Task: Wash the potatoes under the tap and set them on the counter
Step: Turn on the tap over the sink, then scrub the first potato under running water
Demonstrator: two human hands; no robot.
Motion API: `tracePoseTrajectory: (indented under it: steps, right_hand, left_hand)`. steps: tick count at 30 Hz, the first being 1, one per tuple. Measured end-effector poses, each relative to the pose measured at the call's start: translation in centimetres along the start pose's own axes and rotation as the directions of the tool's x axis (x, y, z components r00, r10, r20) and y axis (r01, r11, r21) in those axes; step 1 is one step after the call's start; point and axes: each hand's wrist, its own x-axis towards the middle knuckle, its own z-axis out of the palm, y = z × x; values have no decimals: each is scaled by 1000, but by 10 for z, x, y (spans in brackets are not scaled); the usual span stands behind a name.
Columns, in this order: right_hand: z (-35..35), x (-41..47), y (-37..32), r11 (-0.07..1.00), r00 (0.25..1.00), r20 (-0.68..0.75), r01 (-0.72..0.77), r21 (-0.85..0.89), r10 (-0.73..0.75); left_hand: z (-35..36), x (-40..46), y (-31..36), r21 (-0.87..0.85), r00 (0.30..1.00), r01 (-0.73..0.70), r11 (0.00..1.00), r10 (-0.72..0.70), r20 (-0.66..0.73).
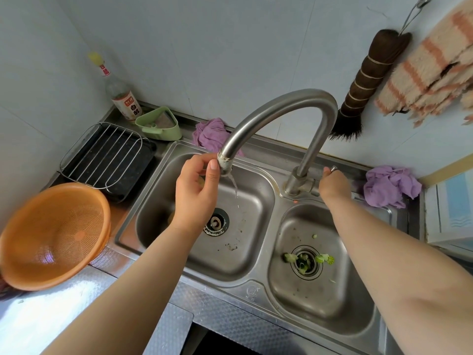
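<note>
Two bare hands work the tap: left hand pinches the spout tip at 12 o'clock over the left basin, potatoes mostly hidden beneath it, right hand on the lever w/ grip unclear; best to steady the spout, keep flow gentle.

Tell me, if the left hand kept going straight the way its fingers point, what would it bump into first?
Hardly any way to go: the left hand already has its fingers at the tap spout's wrapped tip, so that comes first, probably.
</note>
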Motion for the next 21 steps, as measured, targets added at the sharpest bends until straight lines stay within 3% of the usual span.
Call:
tracePoseTrajectory:
  steps: [5,9,10,12,14,16,19,21]
  right_hand:
    - [1,-1,-6,982,987,69,-152,113,145]
    - [7,-34,0,858,949,62,-305,414,308]
    - [14,-47,2,841,956,56,-280,463,288]
    - [34,-80,-2,841,973,180,-219,494,148]
    - [53,-114,-18,847,935,354,-176,502,-16]
    - [73,-134,-29,873,890,437,-106,476,-130]
    - [95,-145,-35,906,864,480,-72,417,-151]
    - [106,-148,-34,920,867,485,-90,382,-117]
  left_hand:
    - [-2,-1,2,16,1000,15,1000,-15,-2]
    - [-13,-2,1,31,994,40,999,-37,-101]
    - [-18,-2,-5,53,986,70,996,-61,-157]
    - [-33,-2,-26,116,947,195,974,-156,-280]
    - [-54,-4,-57,202,893,350,915,-261,-366]
    - [-74,-5,-93,293,859,475,830,-365,-360]
    - [-92,-2,-137,482,814,572,663,-528,-240]
    - [-93,4,-163,582,735,619,528,-651,-191]
